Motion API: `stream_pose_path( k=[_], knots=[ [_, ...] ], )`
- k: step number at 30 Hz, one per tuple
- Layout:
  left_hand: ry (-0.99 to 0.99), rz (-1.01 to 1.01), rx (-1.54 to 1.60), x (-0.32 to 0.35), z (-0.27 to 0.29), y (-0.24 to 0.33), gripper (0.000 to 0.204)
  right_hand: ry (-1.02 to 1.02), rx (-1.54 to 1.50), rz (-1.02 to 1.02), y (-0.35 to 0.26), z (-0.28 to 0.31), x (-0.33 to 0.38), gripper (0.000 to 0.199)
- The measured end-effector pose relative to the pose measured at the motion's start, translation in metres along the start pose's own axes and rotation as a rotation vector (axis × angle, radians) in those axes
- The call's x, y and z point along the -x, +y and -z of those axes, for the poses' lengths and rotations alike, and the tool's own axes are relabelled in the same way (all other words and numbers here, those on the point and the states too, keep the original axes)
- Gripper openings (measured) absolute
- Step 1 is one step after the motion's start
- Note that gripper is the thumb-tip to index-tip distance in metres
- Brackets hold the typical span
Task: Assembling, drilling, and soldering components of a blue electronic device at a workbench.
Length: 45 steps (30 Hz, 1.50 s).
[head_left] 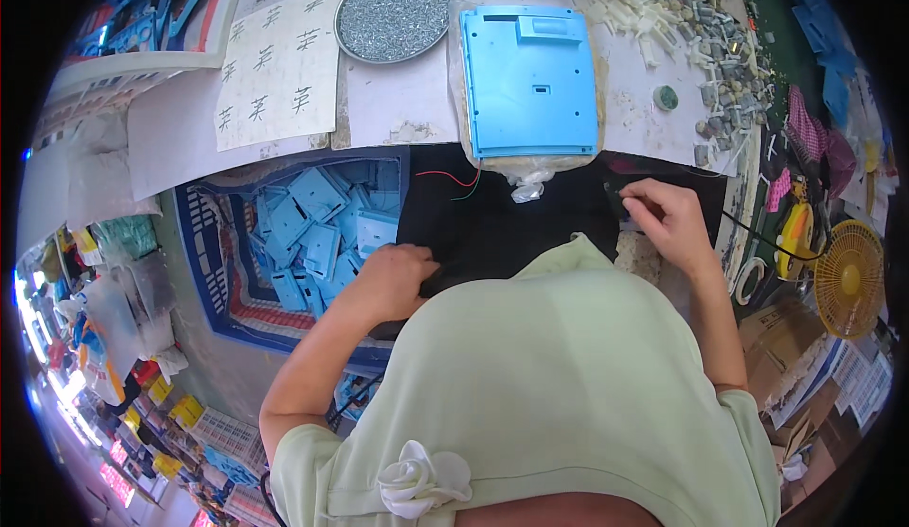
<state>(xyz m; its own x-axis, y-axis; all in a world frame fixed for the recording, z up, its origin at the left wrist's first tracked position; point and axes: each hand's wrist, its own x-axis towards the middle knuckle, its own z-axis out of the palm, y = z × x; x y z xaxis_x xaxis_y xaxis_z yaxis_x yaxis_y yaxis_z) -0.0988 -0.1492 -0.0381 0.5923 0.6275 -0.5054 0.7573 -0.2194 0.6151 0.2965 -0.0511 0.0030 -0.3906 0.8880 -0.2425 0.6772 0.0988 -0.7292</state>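
My left hand [390, 279] is low beside the blue plastic crate [210, 276], its fingers curled in against the black cloth [516, 233] over my lap. Whatever those fingers may grip is hidden. On the other side, my right hand [670, 219] is raised near the bench edge, thumb and forefinger brought together at the side of the black cloth. Anything between them is too small to make out. Ahead of both hands, a light blue square plastic casing [533, 87] lies on a padded block on the bench. Many light blue plastic casings [317, 196] fill the crate.
A round tray of small metal screws [393, 16] stands left of the casing, beside a handwritten sheet [275, 72]. White and grey small parts [724, 63] are heaped at right. Red and green wires [464, 184] hang below the bench edge. A yellow fan [849, 278] stands far right.
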Motion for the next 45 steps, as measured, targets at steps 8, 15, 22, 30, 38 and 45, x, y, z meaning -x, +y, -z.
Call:
stream_pose_path(
  k=[8,15,22,30,38,45],
  knots=[
    [0.011,0.465,0.325,0.094,-0.089,-0.031,0.038,0.034,0.190,0.281,-0.052,0.042,-0.058,0.013],
    [0.054,0.622,1.240,0.138,-0.196,-0.011,0.047,0.173,0.457,0.684,-0.111,0.015,-0.209,0.014],
    [0.015,0.624,0.387,0.126,-0.116,-0.025,0.054,0.007,0.829,0.570,-0.124,-0.071,-0.314,0.012],
    [1.165,0.045,-0.147,-0.087,0.157,-0.020,0.014,0.047,0.722,0.550,-0.123,-0.059,-0.312,0.018],
    [0.940,0.079,-0.296,-0.144,0.179,-0.056,0.011,0.100,-0.343,0.275,-0.051,0.057,-0.213,0.017],
    [0.983,0.130,-0.236,-0.149,0.186,-0.057,0.013,0.117,-0.350,0.111,-0.014,0.044,-0.198,0.017]
  ],
)
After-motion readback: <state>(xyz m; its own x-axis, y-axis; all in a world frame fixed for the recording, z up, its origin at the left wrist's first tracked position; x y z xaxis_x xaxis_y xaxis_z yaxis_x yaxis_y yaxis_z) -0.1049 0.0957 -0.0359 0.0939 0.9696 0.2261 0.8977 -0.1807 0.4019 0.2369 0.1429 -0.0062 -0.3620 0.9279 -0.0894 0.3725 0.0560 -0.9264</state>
